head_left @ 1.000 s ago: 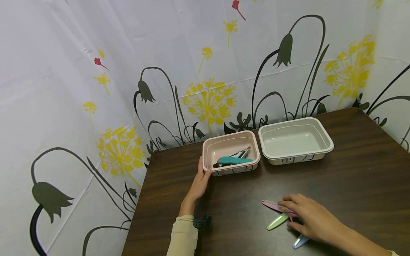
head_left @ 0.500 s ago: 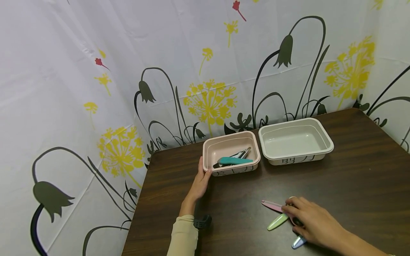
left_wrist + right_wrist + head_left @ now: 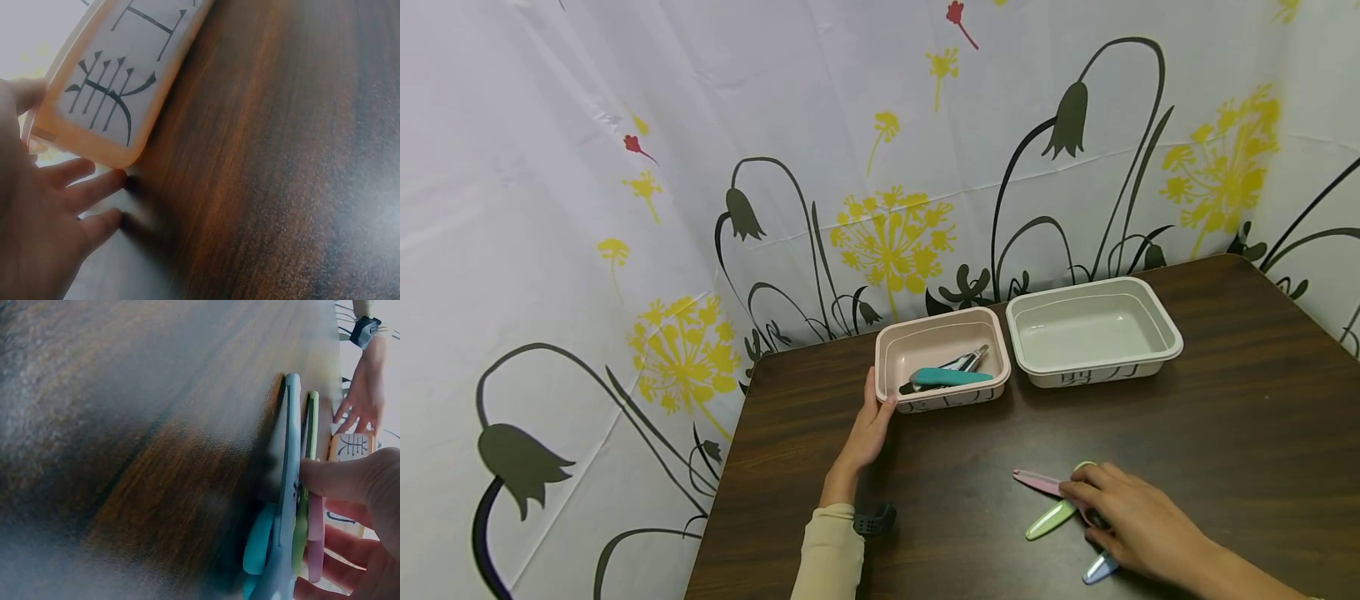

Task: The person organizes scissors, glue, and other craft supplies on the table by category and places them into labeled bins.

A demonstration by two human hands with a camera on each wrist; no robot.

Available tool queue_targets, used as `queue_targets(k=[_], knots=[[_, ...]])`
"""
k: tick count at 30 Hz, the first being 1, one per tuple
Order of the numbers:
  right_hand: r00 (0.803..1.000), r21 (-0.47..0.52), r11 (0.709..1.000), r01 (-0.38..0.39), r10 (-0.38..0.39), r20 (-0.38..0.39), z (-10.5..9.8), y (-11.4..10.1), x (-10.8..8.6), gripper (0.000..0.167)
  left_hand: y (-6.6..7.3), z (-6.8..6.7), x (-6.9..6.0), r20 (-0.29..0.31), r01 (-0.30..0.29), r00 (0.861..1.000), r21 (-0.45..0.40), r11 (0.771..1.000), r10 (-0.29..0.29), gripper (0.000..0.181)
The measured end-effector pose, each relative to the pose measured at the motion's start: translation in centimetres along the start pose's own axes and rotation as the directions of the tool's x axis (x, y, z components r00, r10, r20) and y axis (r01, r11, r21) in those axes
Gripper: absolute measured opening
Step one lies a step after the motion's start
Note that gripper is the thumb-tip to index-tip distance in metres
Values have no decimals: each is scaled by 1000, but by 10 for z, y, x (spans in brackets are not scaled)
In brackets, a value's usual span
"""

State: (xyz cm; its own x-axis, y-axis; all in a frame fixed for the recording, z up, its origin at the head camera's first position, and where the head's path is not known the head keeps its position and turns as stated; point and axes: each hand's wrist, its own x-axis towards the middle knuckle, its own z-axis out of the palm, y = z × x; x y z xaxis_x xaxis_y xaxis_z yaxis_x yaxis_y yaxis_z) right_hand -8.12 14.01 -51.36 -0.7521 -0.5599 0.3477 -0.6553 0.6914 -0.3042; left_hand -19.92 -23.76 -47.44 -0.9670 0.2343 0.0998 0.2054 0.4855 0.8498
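Note:
My left hand [image 3: 867, 429] holds the near left corner of a pale pink plastic box [image 3: 887, 350], thumb at the front rim and fingers along the side. Inside lie a teal tool [image 3: 951, 377] and silver-and-black tools, their kinds hard to tell. My right hand [image 3: 1138, 525] is curled over a crossed pile of craft scissors on the table. Its thumb and fingers pinch the pink scissors [image 3: 1037, 482] near the handles. Beneath are green scissors [image 3: 1051, 520] and blue scissors [image 3: 1100, 568]. In the right wrist view, the blue scissors [image 3: 290, 444] show teal finger loops, and the thumb touches beside the pink handle [image 3: 316, 534].
A larger off-white box [image 3: 1093, 329] stands to the right of the pink one, nothing visible in it. The dark wooden table [image 3: 1240, 417] reaches back to a flower-patterned curtain [image 3: 820, 108]. Paper labels with black characters [image 3: 106, 94] cover the box fronts.
My right hand has shifted slightly right and its fingers have closed in on the pink scissors. The blue scissors have moved slightly left. My left hand stays on the pink box.

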Motion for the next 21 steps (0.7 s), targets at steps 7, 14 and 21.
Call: queue_targets(k=[7,14,21], knots=[[1000,13,1000,6,-6,-16,-2,-1,1,53,-2,1,0,-9,-10,1000,-14,1000,9,67],[1000,12,1000,17,-17,-27,-5,-2,1,51,-1,0,-1,-7,13,1000,-19,1000,-13,68],[999,9,999,33,-32,-27,-9,-4,4,50,-1,0,0,-10,0,1000,-13,1000,-1,68]])
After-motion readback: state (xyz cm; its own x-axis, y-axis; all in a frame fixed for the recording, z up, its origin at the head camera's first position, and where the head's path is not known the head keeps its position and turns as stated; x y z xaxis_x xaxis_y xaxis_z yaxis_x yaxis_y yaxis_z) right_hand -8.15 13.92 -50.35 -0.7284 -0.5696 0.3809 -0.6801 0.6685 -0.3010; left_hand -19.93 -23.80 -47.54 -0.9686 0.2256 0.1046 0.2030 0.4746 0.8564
